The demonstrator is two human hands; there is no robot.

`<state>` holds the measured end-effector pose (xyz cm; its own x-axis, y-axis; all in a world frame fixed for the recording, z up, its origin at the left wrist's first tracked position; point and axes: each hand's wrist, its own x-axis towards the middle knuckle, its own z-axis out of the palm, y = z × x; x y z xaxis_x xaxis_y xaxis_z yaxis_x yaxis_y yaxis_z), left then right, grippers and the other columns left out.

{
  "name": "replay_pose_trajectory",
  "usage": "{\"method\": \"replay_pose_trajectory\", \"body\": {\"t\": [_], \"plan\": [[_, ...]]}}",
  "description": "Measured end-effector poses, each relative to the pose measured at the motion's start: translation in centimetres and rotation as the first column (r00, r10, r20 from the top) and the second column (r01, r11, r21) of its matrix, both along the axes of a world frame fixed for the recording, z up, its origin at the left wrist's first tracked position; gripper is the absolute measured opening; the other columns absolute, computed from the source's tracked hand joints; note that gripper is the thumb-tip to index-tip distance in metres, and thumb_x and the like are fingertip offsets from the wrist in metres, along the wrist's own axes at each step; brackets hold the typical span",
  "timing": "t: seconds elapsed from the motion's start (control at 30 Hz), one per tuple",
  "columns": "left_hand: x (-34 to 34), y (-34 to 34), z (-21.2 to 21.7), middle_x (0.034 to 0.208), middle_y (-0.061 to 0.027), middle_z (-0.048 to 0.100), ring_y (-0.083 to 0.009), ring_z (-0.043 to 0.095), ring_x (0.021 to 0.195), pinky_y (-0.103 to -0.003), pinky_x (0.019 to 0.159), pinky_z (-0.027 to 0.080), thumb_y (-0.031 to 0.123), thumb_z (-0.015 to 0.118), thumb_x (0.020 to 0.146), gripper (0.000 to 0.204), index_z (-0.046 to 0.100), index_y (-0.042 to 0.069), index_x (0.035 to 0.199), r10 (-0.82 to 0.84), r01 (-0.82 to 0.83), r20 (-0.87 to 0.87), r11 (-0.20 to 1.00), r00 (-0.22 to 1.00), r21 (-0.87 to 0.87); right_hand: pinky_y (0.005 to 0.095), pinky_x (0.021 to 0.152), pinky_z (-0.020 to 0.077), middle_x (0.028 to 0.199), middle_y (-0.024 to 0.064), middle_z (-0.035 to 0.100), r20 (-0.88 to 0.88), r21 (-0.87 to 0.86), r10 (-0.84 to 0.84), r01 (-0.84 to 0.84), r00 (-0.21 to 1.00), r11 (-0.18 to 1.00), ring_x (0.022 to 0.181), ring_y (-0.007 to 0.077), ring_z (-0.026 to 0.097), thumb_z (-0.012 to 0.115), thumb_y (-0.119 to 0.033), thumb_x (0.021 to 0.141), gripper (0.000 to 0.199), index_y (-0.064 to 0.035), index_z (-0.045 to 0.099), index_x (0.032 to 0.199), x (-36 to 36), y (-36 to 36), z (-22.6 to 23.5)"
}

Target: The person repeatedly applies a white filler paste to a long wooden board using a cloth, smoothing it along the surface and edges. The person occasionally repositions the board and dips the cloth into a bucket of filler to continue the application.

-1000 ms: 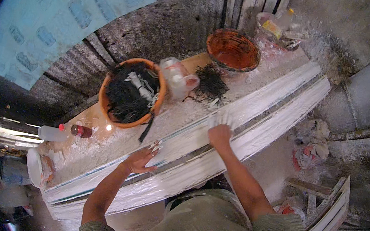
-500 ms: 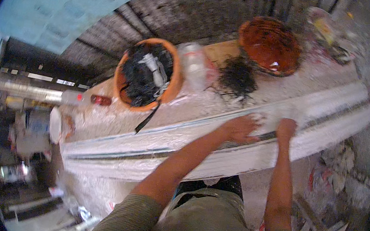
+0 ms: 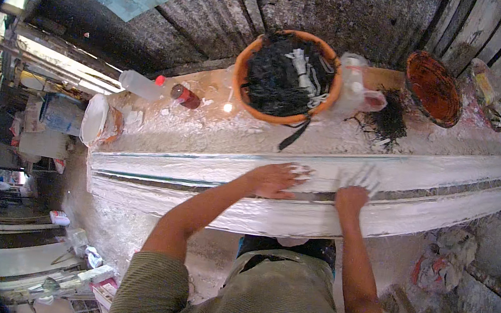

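Note:
A long, white, plaster-coated piece (image 3: 454,166) lies lengthwise in front of me, with a dark groove running along it. My left hand (image 3: 274,180) rests on its upper face near the middle, fingers spread and tips smeared white. A little to the right, my right hand (image 3: 352,195) is over the same piece. Its fingers are coated white, stretched out and slightly blurred by motion. I see nothing held in either hand. Beyond the piece, a tuft of dark loose fibre (image 3: 389,119) sits on the work table (image 3: 197,125).
An orange-rimmed tub (image 3: 241,69) holds black material and a white cord bundle. Beside it are clear plastic containers (image 3: 351,87) and a reddish-brown bowl (image 3: 433,89). Farther left stand a white bucket (image 3: 94,120), a clear bottle (image 3: 139,84) and a red jar (image 3: 185,96). Corrugated sheeting (image 3: 360,12) rises behind.
The view has turned. Both hands have moved left along the white piece, and the right hand's fingers now show stretched out where they were hard to see before.

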<state>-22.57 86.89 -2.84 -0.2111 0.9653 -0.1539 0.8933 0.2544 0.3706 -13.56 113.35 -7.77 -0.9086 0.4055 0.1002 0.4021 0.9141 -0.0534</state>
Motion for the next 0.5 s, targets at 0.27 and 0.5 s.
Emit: {"method": "replay_pose_trajectory", "body": {"t": [0.27,0.5], "plan": [[1.8,-29.8,2.2,0.162,-0.0172,0.021,-0.0316,0.022,0.149,-0.043,0.124,0.016,0.047,0.038,0.103,0.064,0.033,0.004,0.151,0.147,-0.156,-0.071,0.976,0.987,-0.151,0.0627,0.117,-0.0101,0.165,0.0190,0.009,0.214,-0.191,0.321,-0.282,0.923,0.940,0.152,0.0396,-0.002,0.034,-0.066,0.094,0.082,-0.0117,0.031,0.155,0.6,-27.8,-1.4],[2.1,-40.8,4.1,0.161,-0.0192,0.023,-0.0324,0.024,0.149,-0.043,0.124,0.015,0.045,0.041,0.102,0.062,0.041,0.002,0.146,0.239,-0.265,-0.122,0.919,0.963,-0.293,0.0505,0.121,-0.0042,0.165,0.0147,0.013,-0.050,-0.307,0.698,-0.676,0.714,0.670,0.152,0.0308,0.007,0.041,-0.061,0.096,0.080,-0.0051,0.032,0.153,0.9,-41.3,3.2]]}}
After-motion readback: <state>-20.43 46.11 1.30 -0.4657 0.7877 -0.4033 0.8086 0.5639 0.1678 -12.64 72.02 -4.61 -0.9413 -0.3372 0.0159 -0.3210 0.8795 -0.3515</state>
